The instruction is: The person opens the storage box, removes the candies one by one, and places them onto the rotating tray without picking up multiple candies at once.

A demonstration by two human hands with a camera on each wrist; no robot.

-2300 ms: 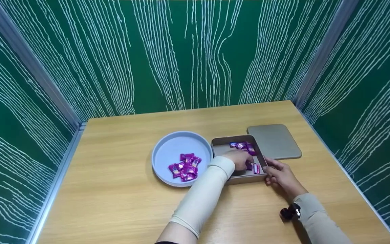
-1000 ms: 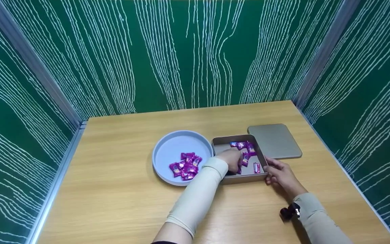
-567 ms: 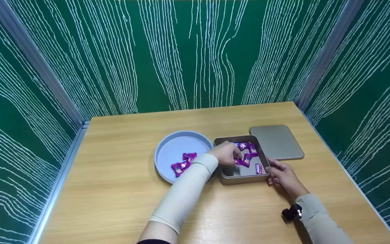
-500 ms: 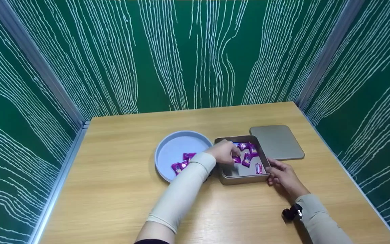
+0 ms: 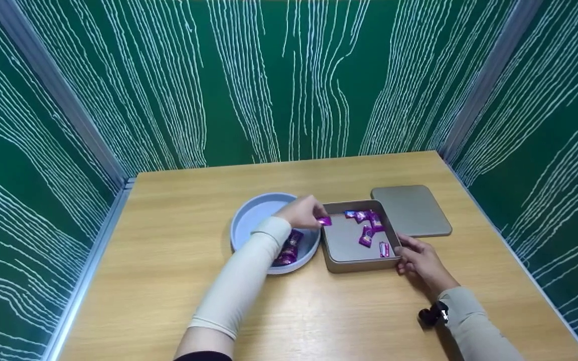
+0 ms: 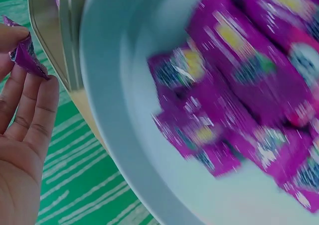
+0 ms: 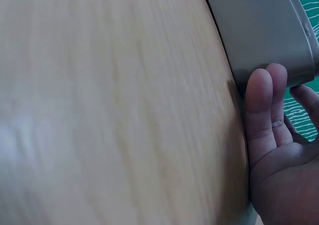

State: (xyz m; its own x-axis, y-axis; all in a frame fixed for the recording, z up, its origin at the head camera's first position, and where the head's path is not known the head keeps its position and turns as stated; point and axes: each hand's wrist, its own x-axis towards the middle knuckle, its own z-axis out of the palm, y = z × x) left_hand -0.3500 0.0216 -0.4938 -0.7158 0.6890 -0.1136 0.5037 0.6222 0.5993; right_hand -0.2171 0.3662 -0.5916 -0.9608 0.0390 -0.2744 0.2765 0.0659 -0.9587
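Note:
My left hand (image 5: 303, 211) pinches a purple-wrapped candy (image 5: 324, 220) between thumb and fingers, above the gap between the round plate and the tin. Beneath that arm lies the pale blue plate (image 5: 237, 220), with a heap of purple candies (image 5: 290, 248) partly covered by the sleeve. To its right stands the lidless square metal tin (image 5: 362, 266), holding several candies (image 5: 367, 235) toward its back and right sides. At the tin's near right corner, my right hand (image 5: 422, 260) grips it, thumb by the rim and fingers (image 7: 259, 93) against the outer wall.
A flat metal lid (image 5: 412, 210) lies on the wooden table (image 5: 168, 260) behind and right of the tin. Green walls with white lines (image 5: 239, 75) rise beyond the table's back edge and both sides. A black device (image 5: 433, 316) sits on my right wrist.
My left hand has picked a candy out of the tin's left part and carried it left over the rim toward the plate. The right hand keeps its place on the tin's corner.

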